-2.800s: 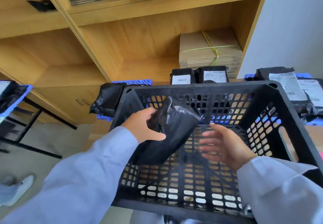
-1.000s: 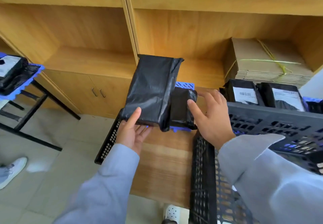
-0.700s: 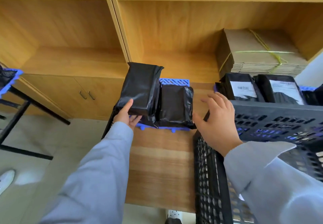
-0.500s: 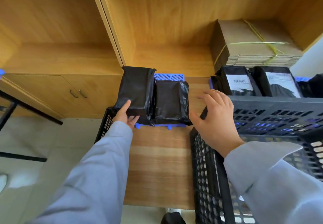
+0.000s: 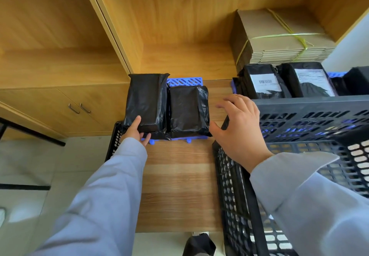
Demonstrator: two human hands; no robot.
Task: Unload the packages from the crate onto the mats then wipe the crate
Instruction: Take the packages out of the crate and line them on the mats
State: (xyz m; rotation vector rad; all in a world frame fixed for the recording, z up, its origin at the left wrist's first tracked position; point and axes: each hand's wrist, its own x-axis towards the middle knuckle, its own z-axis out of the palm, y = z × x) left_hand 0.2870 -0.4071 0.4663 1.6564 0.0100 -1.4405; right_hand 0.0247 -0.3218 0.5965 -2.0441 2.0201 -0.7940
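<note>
- Packages: 2 lie side by side on a blue mat (image 5: 184,80) at the far edge of the wooden table (image 5: 179,185). Both are rectangular blocks in glossy, crinkled black plastic film.
- Left package (image 5: 144,101): longer of the 2; its near end overhangs the mat's near left corner. Film is smoother on top, folded along the right side.
- Right package (image 5: 187,111): shorter and squarer, with loose wrinkled film bunched at its edges. It touches the left package along 1 long side.
- Blue mat: rigid plastic lattice, showing behind the right package and as small rounded tabs along the near edge.
- Left hand (image 5: 134,130): thumb pressed on the near left corner of the left package, fingers curled under its near end, so it grips that end.
- Right hand (image 5: 237,127): fingers spread and apart, gripping nothing, over the table between the right package and the crate (image 5: 299,115).
- Crate: black plastic with slotted lattice walls and a thick smooth rim, at the table's right side.
- Labelled packages (image 5: 263,81): 2 more black film parcels with white printed labels lie beyond the crate's far wall.
- Cardboard bundle (image 5: 279,36): flat brown sheets tied with yellow-green string, in the wooden shelf unit (image 5: 179,16) behind.
- Sleeves: both pale grey-blue, smooth fabric.
</note>
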